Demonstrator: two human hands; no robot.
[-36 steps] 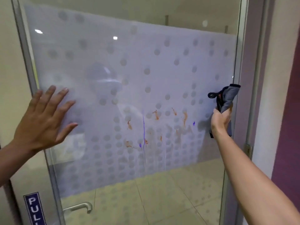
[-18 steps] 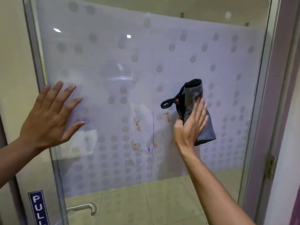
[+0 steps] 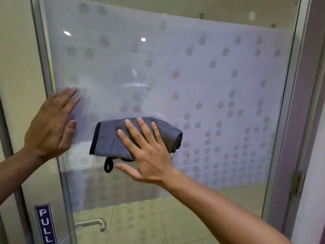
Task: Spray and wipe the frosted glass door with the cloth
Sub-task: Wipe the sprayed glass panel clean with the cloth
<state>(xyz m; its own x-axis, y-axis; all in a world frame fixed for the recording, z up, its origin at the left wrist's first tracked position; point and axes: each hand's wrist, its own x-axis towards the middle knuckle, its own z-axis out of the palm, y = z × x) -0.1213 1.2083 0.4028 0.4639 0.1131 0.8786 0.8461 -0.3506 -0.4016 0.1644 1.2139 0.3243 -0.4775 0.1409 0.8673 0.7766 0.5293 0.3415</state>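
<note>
Fingers spread, your right hand [image 3: 149, 155] presses the grey cloth [image 3: 112, 138] flat against the frosted glass door [image 3: 219, 85] (your left hand [image 3: 51, 125], fingers nearly together, braces the edge).

Pale cream wall [image 3: 15, 50] at left, tiled floor [image 3: 158, 224] beyond (ceiling lights [image 3: 143, 39] reflected), purple-grey frame [image 3: 302, 103] at right.

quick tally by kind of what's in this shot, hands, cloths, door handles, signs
hands: 2 (left hand, right hand)
cloths: 1 (grey cloth)
door handles: 1 (metal handle)
signs: 1 (PULL sign)
total: 5
</note>
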